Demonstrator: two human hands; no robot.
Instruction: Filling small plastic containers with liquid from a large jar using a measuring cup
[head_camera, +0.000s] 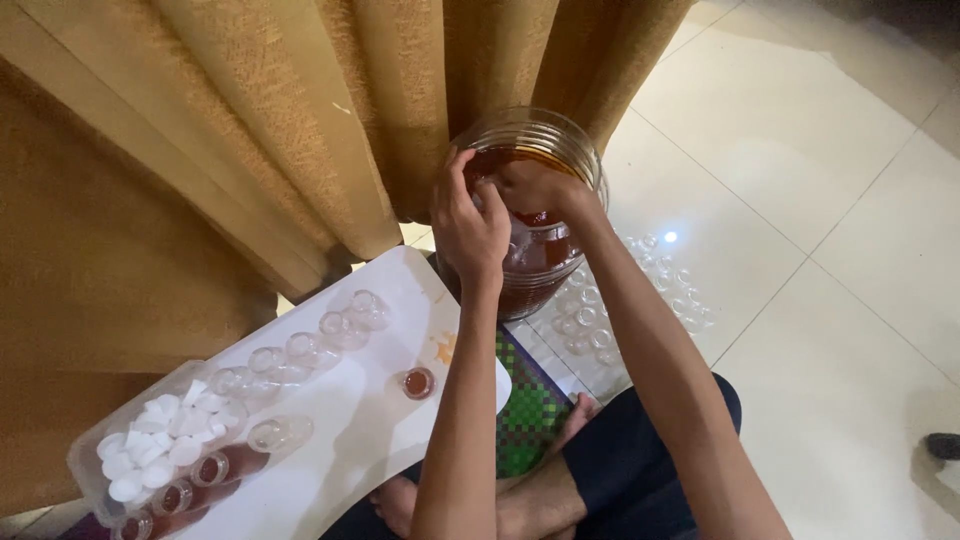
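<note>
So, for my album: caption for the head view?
Both hands over a large clear jar of reddish-brown liquid, small bottles alongside.

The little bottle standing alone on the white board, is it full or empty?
Filled, at least partly. The little bottle shows dark reddish liquid through its open mouth, no cap on. How high the liquid reaches, cannot tell.

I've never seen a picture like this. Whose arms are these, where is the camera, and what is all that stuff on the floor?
The camera sits on a person's head and looks down, so both arms are that person's own. They sit on a tiled floor beside a mustard curtain. The left hand and right hand meet over the mouth of a big glass jar of reddish-brown liquid. Whether they hold anything is hidden. A white tray carries small clear bottles, some empty, some filled, one standing bottle, and a tub of white caps. More empty bottles lie on the floor right of the jar.
</note>
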